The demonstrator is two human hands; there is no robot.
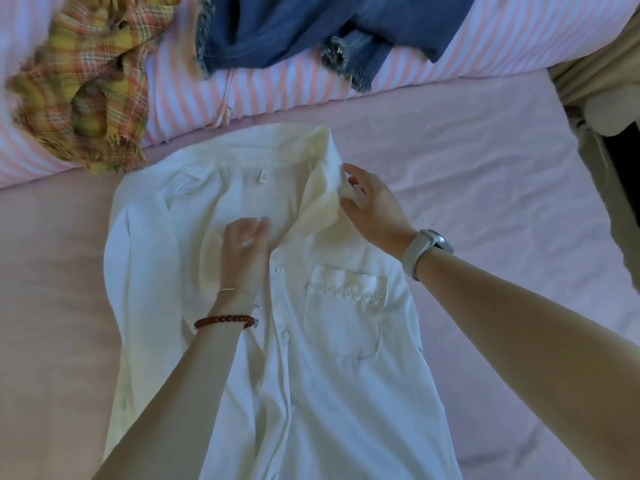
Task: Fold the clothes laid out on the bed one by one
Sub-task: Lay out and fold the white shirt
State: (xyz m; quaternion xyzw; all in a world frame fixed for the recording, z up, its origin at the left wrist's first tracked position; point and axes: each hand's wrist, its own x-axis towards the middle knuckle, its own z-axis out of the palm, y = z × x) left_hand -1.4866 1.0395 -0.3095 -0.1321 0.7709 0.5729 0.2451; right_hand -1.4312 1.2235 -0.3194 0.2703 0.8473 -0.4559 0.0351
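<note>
The white shirt is spread mid-frame. Its collar is pinched by the right hand. Its placket is touched by the left hand, fingers loosely extended.

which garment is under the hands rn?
The white button-up shirt, spread on the pink sheet; the plaid piece and frayed denim lie untouched on the striped bedding.
</note>
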